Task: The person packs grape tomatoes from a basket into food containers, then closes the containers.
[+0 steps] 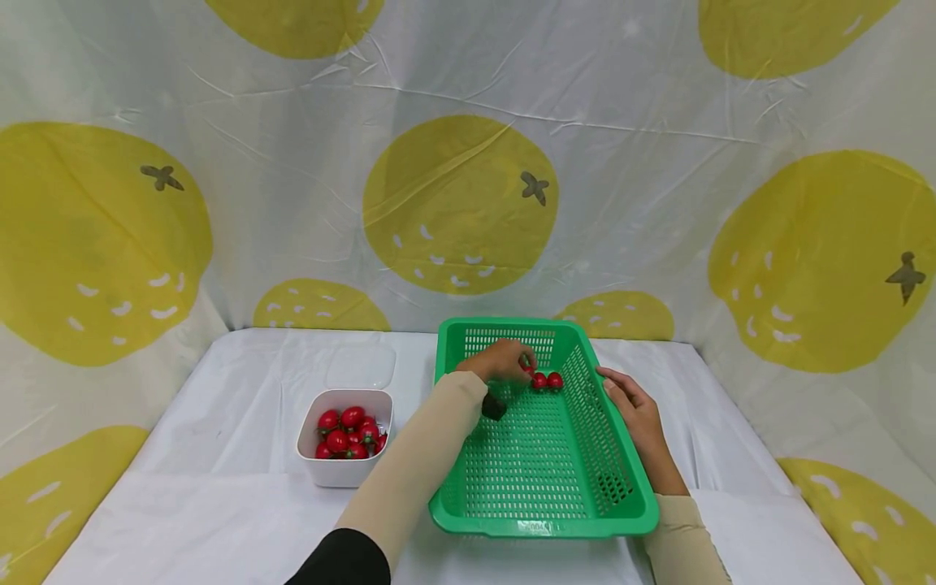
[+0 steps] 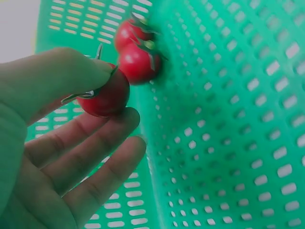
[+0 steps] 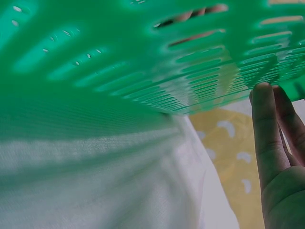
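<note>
My left hand (image 1: 503, 360) reaches into the far part of a green plastic basket (image 1: 548, 526) and pinches a cherry tomato (image 2: 107, 95) between thumb and fingers. Its other fingers extend loosely beneath. Two more cherry tomatoes (image 1: 547, 381) with green stems lie side by side on the basket floor, close to the held one. On the basket's right side, my right hand (image 1: 638, 410) holds the rim, thumb on top; in the right wrist view its straight fingers (image 3: 267, 129) meet the outer wall. Left of the basket, a white container (image 1: 344, 474) holds several red cherry tomatoes (image 1: 353, 417).
Behind the white container lies a clear lid (image 1: 360, 367). White cloth (image 1: 241, 455) covers the table, and a curtain with yellow fruit prints (image 1: 461, 203) surrounds its back and sides. My left forearm (image 1: 417, 455) crosses the basket's left rim.
</note>
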`<state>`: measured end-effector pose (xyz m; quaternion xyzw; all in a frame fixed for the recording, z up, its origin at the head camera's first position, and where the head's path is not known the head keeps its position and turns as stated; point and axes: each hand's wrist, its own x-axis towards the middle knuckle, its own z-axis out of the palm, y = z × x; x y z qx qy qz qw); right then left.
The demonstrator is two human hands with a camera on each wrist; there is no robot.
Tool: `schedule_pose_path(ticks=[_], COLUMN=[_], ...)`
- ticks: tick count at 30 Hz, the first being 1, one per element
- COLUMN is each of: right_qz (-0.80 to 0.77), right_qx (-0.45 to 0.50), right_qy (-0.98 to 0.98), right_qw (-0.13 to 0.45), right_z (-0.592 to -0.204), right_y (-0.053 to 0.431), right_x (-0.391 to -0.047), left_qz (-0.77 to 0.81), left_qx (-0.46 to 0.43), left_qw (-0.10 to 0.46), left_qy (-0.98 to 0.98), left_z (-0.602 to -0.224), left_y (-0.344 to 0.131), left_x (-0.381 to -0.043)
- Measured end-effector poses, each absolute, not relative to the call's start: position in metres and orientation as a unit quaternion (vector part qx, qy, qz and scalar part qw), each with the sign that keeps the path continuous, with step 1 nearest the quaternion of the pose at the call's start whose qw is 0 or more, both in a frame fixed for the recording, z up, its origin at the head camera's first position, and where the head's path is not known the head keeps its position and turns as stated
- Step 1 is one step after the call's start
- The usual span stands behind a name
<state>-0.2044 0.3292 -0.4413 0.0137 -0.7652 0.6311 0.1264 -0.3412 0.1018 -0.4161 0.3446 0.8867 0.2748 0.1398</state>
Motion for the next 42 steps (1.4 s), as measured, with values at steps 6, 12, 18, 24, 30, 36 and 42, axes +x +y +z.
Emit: schedule_pose_path(ticks=[6, 12, 18, 24, 30, 36, 42], right_qz=[0.63, 0.626, 0.629, 0.624, 0.618, 0.626, 0.623], right_qx=[0.017, 0.024, 0.016, 0.009, 0.01, 0.021, 0.014], right_qy=[-0.766, -0.768, -0.765, -0.77, -0.774, -0.768, -0.77], right_qw=[0.127, 0.134, 0.134, 0.133, 0.135, 0.135, 0.134], right_z=[-0.442, -0.442, -0.443, -0.443, -0.443, -0.443, -0.443], right_y=[0.329, 0.328, 0.327, 0.327, 0.329, 0.329, 0.329], right_x=[-0.204, -0.202, -0.201, -0.201, -0.202, -0.204, -0.203], left_qz=[0.277, 0.29, 0.312, 0.331, 0.349, 0.37, 0.374], left_qx=[0.364, 0.379, 0.402, 0.426, 0.44, 0.442, 0.436], left_qw=[0.134, 0.13, 0.122, 0.105, 0.093, 0.077, 0.059], left_qy=[0.879, 0.869, 0.852, 0.835, 0.823, 0.814, 0.816], left_z=[-0.413, -0.407, -0.4, -0.386, -0.366, -0.351, -0.339], left_y=[0.102, 0.103, 0.1, 0.095, 0.085, 0.071, 0.052], left_x=[-0.343, -0.339, -0.338, -0.332, -0.32, -0.312, -0.302])
